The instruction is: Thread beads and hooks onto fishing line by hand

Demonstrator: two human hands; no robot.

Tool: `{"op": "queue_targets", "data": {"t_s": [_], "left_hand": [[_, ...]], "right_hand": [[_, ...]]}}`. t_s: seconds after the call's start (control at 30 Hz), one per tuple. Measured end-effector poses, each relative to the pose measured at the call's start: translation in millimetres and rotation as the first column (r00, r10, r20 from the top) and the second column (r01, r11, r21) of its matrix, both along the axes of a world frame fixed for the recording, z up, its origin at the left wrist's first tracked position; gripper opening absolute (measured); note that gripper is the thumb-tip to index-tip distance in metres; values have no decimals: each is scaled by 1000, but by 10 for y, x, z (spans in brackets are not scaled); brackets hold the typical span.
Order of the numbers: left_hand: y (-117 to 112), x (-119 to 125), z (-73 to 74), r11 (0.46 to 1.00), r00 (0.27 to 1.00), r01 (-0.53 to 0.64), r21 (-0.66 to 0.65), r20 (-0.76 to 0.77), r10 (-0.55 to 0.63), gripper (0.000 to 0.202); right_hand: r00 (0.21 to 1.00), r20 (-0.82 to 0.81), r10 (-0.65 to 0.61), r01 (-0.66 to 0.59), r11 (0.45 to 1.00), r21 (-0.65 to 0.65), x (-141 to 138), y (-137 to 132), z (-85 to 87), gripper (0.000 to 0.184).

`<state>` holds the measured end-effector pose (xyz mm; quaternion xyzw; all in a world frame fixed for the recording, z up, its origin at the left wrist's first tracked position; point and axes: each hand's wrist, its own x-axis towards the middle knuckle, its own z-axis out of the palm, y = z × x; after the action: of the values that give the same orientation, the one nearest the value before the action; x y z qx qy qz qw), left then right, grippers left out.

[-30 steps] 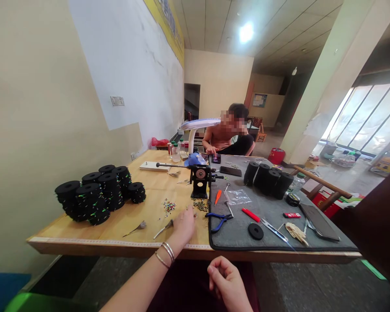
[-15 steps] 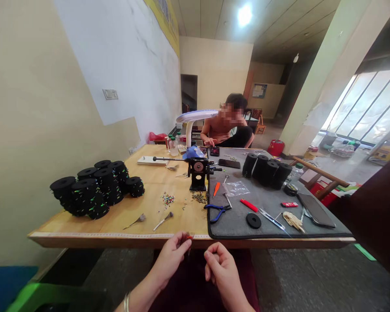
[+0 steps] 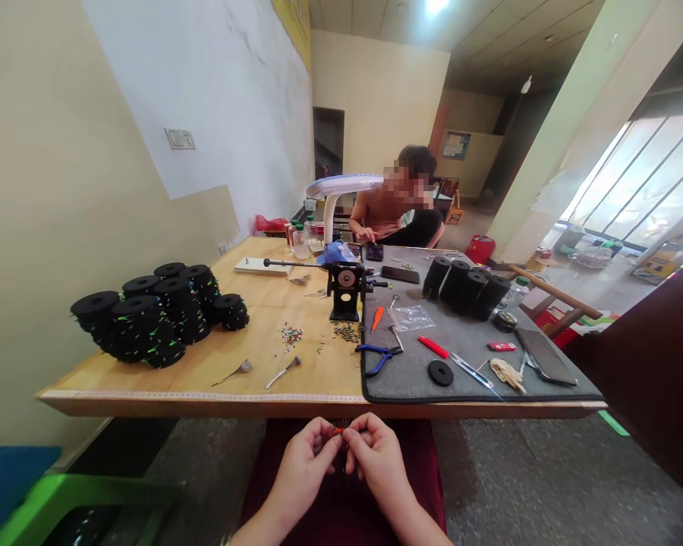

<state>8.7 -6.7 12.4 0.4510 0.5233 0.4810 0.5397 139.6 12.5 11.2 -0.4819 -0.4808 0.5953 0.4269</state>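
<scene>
My left hand (image 3: 309, 460) pinches a small orange-red piece (image 3: 339, 431) with thin dark strands sticking up from it, just in front of the table edge. My right hand (image 3: 376, 455) is closed in a pinch, its fingertips meeting the left ones at that piece. Whatever else the right fingers hold is hidden. Beyond the hands, two thin tools with flared grey ends lie on the wood, the nearer being a white-handled one (image 3: 283, 372). Blue-handled pliers (image 3: 379, 356) rest at the grey mat's left edge. Tiny coloured beads (image 3: 291, 334) are scattered near a black hand-crank winder (image 3: 346, 292).
Black foam spools (image 3: 174, 303) stand clustered at the left; more black spools (image 3: 467, 287) stand on the grey mat (image 3: 401, 387). A red-handled tool (image 3: 434, 347), a black foam disc (image 3: 440, 372) and a phone (image 3: 545, 356) lie right. Another person (image 3: 390, 208) sits opposite, near a lamp (image 3: 344, 184).
My right hand has moved left and up to meet my left hand at the orange-red piece. Both hands are now together. The view has tilted slightly downward.
</scene>
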Motion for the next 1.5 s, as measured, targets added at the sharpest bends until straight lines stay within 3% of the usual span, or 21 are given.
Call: {"op": "queue_targets", "data": {"t_s": [0.47, 0.6, 0.8, 0.97, 1.1, 1.3, 1.5], "left_hand": [[-19, 57, 28, 1000, 998, -11, 20, 59, 10, 30], [-22, 52, 24, 997, 978, -26, -70, 206, 39, 26], [-9, 56, 45, 986, 940, 94, -139, 338, -42, 24], [8, 45, 11, 970, 918, 60, -236, 394, 39, 24], [13, 45, 12, 964, 919, 40, -261, 389, 67, 25], [19, 50, 52, 985, 968, -7, -170, 248, 50, 25], [11, 46, 50, 986, 972, 1, -169, 232, 39, 25]], "right_hand": [[1000, 22, 17, -17, 1000, 21, 25, 9, -56, 37], [1000, 4, 26, -25, 999, -23, 23, 19, -72, 36], [998, -47, 34, -37, 996, -81, 37, 9, -77, 38], [997, -56, 50, -56, 993, -108, 50, -12, -65, 36], [995, -63, 71, -79, 989, -128, 54, -33, -42, 35], [994, -52, 96, -104, 979, -173, 52, -63, 3, 33], [995, -34, 95, -100, 974, -202, 54, -62, 25, 33]]}}
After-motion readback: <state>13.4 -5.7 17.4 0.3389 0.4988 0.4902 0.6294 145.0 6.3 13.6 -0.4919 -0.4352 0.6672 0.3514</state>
